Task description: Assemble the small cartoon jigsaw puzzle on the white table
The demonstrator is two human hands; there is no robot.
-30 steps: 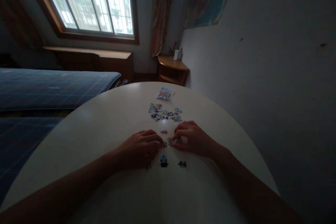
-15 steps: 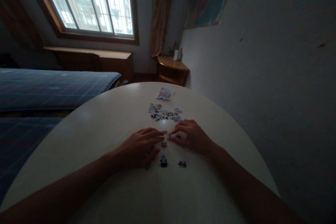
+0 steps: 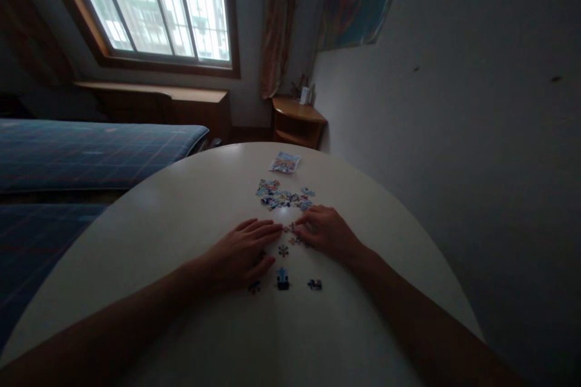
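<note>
Since the earlier frame, the right hand [image 3: 327,233] has been moved toward the left hand [image 3: 240,254]. The left fingers are laid flat together, thumb apart, beside a small reddish cardboard jigsaw piece [image 3: 285,228] on the white round table [image 3: 204,193]. A pale mottled piece [image 3: 293,227] seems pinched by the right fingertips. Fitting seems to be tried; exact alignment is required.
</note>
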